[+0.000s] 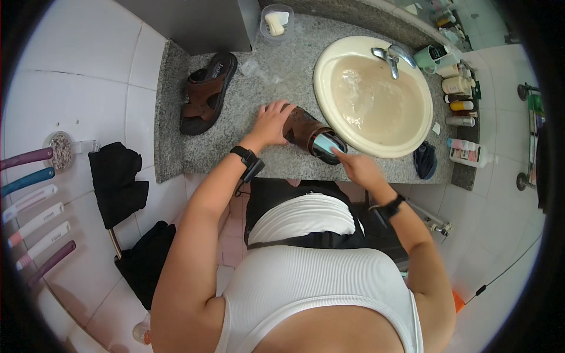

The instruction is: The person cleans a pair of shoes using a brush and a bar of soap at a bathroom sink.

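A brown and black sandal point(302, 127) lies on the grey stone counter, just left of the sink. My left hand point(272, 122) grips its far left end, fingers closed round the edge. At the near end my right hand point(358, 169) holds a glossy light-blue object point(327, 143) against the sandal's footbed. It has a smooth rounded back like a scrub brush's, but its underside is hidden. The matching sandal point(207, 94) rests farther left on the counter, its straps upward.
The cream oval sink point(325, 65) has a chrome faucet point(386, 59). A clear soap dish point(276, 25) stands at the back. Several bottles point(461, 106) line the right wall, near a dark cloth point(424, 160). Several handled items point(35, 224) and black cloths point(119, 183) hang left.
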{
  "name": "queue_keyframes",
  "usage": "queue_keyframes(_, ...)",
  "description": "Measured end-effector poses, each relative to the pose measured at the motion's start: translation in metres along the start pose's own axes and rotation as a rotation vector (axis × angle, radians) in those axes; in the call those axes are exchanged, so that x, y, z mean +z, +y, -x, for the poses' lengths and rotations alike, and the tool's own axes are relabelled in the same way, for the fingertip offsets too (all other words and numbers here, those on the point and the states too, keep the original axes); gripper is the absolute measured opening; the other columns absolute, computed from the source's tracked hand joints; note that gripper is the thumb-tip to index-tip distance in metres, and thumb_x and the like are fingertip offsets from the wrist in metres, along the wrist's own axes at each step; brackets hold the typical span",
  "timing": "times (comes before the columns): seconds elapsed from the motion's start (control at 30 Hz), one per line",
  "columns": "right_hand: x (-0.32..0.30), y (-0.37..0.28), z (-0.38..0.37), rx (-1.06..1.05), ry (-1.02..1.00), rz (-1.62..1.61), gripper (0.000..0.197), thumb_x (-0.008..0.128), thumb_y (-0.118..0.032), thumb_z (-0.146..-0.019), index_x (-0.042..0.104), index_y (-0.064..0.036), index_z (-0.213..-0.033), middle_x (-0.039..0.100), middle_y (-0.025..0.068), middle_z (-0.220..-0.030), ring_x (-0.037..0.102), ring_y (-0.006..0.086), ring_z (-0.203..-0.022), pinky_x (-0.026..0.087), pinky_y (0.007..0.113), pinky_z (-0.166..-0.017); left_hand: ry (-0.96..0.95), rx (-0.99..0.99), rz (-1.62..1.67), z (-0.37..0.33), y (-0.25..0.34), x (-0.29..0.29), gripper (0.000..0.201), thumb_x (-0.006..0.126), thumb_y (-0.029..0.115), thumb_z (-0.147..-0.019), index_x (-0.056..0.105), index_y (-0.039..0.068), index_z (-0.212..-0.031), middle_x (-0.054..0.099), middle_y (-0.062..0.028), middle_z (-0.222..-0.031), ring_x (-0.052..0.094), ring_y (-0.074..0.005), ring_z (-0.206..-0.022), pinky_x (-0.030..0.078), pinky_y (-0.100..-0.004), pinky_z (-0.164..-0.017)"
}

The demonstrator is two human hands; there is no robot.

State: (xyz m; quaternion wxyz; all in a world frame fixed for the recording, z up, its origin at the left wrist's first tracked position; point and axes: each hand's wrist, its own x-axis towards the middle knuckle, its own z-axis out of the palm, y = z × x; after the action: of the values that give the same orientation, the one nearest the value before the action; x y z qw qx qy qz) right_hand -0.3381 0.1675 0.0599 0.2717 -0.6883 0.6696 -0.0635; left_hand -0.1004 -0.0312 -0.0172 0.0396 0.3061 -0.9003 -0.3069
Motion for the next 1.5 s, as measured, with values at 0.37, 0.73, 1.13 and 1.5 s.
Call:
queue_keyframes(0.37, 0.001, 0.015, 0.016, -0.026, -0.042, -0.057, 0.036, 0.057, -0.015, -0.089, 0.062, -0.0214, -0.125, 0.063, 0.0181, -0.069, 0.059, 0.0375, -0.057, 0.046, 0.046, -0.054, 0.034, 0.057, -0.003, 0.005, -0.004, 0.0, 0.105, 0.09, 0.025, -0.046, 0.041, 0.015, -0.138, 0.041, -0.012, -0.138, 0.038, -0.0326, -0.129, 0.031, -0.0469, -0.104)
queue_keyframes(0.73, 0.031, 0.0, -0.065, -0.265, 0.121, -0.051, 0.034, 0.057, -0.016, -0.089, 0.063, -0.0208, -0.122, 0.062, 0.0188, -0.069, 0.061, 0.037, -0.061, 0.047, 0.046, -0.056, 0.001, 0.054, -0.039, 0.002, -0.006, 0.004, 0.108, 0.091, 0.029, -0.045, 0.038, 0.016, -0.139, 0.039, -0.0117, -0.137, 0.037, -0.0349, -0.128, 0.03, -0.0485, -0.104)
queue_keyframes(1.13, 0.033, 0.002, -0.036, -0.142, 0.103, -0.063, 0.038, 0.058, -0.015, -0.086, 0.062, -0.0225, -0.124, 0.061, 0.0187, -0.067, 0.06, 0.0383, -0.059, 0.046, 0.048, -0.055, 0.005, 0.065, -0.08, -0.004, 0.0, 0.007, 0.107, 0.09, 0.028, -0.047, 0.038, 0.016, -0.139, 0.039, -0.0124, -0.135, 0.036, -0.0353, -0.129, 0.028, -0.0494, -0.104)
queue_keyframes(1.5, -0.005, 0.034, 0.065, 0.088, -0.087, -0.047, 0.046, 0.057, -0.014, -0.084, 0.058, -0.0248, -0.129, 0.06, 0.0182, -0.065, 0.06, 0.037, -0.057, 0.047, 0.047, -0.055, -0.041, 0.055, -0.093, -0.005, 0.002, 0.005, 0.107, 0.09, 0.028, -0.046, 0.037, 0.016, -0.139, 0.039, -0.0118, -0.136, 0.036, -0.0354, -0.129, 0.027, -0.0504, -0.106)
